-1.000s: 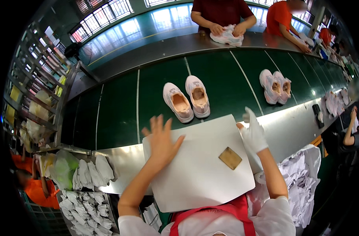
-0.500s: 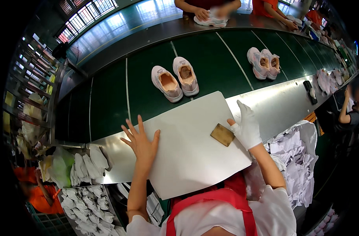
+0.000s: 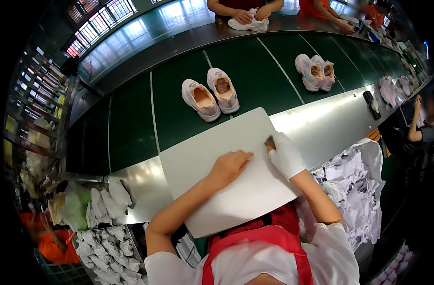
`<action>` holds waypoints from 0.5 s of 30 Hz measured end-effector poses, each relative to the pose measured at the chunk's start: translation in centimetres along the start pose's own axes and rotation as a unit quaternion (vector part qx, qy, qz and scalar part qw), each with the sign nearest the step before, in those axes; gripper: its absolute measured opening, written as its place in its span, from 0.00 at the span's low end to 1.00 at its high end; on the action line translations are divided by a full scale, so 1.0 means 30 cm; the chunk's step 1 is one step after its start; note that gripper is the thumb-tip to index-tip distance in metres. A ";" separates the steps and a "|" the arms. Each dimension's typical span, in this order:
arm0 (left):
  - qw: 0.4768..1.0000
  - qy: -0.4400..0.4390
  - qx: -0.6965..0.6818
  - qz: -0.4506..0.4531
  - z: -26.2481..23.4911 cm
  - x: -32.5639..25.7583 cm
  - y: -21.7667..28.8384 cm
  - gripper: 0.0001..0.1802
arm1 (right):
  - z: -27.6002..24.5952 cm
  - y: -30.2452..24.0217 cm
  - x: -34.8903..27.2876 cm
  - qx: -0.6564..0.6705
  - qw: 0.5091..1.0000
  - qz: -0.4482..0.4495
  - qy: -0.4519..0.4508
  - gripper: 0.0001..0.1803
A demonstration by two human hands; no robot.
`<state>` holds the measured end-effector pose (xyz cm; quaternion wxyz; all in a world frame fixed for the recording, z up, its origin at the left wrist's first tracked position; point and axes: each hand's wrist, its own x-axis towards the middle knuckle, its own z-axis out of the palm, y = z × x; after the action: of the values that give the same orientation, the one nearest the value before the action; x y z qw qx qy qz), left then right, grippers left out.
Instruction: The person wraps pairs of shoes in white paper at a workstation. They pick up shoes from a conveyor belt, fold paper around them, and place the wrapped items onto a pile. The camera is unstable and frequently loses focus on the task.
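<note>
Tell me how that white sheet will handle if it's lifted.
The white sheet is probably thin and light, lying flat under the left hand. It is wide and overhangs the steel ledge, so it would likely flex and slide easily.

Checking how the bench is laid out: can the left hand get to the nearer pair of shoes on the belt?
Probably yes. The left hand rests flat on the white board; the shoes sit just beyond its far edge, with only bare belt between.
</note>
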<state>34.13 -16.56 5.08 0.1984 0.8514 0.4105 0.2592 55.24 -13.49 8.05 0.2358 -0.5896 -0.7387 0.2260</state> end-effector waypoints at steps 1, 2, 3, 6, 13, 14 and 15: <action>0.998 0.061 -0.004 -0.004 0.013 0.023 0.016 0.20 | -0.011 -0.008 0.003 0.004 1.000 -0.001 -0.030 0.11; 0.998 0.070 0.001 -0.009 0.026 0.044 0.013 0.20 | -0.028 -0.001 0.002 0.008 0.999 0.009 -0.052 0.10; 0.997 0.071 -0.002 -0.009 0.046 0.047 0.015 0.20 | -0.030 0.000 -0.009 0.028 0.994 -0.022 -0.104 0.10; 0.989 0.067 0.124 0.044 0.032 0.035 0.013 0.18 | -0.012 -0.035 -0.058 0.072 0.982 -0.065 -0.162 0.10; 0.992 0.045 0.009 0.121 -0.087 0.102 0.065 0.05 | -0.055 0.059 -0.027 0.104 0.994 0.002 -0.026 0.15; 0.994 0.022 -0.019 0.104 -0.103 0.088 0.079 0.05 | -0.057 0.053 -0.027 0.097 0.995 -0.005 -0.036 0.17; 0.995 -0.003 -0.052 0.090 -0.102 0.095 0.087 0.05 | -0.071 0.049 -0.033 0.088 0.995 -0.006 -0.043 0.19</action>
<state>35.35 -15.43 9.72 0.2196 0.8743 0.3172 0.2946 57.86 -14.05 8.76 0.2556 -0.5520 -0.7289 0.3140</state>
